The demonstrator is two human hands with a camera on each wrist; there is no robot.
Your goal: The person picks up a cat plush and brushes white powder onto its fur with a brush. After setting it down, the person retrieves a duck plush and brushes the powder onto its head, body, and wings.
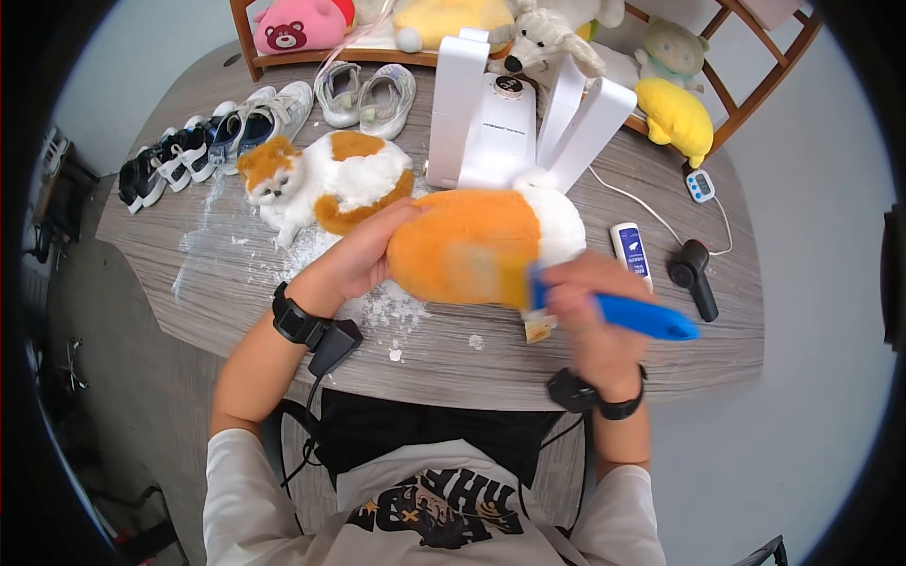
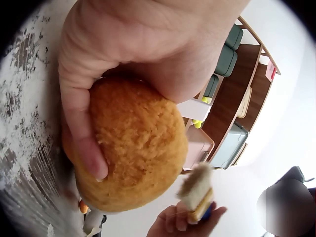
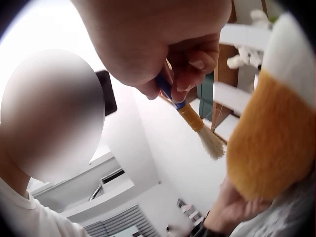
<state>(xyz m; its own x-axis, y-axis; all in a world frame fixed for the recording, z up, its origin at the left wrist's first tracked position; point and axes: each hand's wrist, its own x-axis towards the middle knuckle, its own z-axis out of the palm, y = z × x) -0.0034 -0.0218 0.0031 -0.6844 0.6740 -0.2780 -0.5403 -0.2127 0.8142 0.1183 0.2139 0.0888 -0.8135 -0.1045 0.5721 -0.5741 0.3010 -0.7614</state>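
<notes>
A plush toy (image 1: 481,222) is gripped at its rounded orange end by the left hand (image 1: 366,250), whose fingers are curled around it, and is held over the table (image 1: 679,358), in front of a white machine (image 1: 498,141) and near a plush cat (image 1: 363,174). The handle of a brush (image 3: 191,117) is clasped in the bent fingers of the right hand (image 1: 596,316), its bristles being held close to the toy's orange side; whether they touch cannot be told.
</notes>
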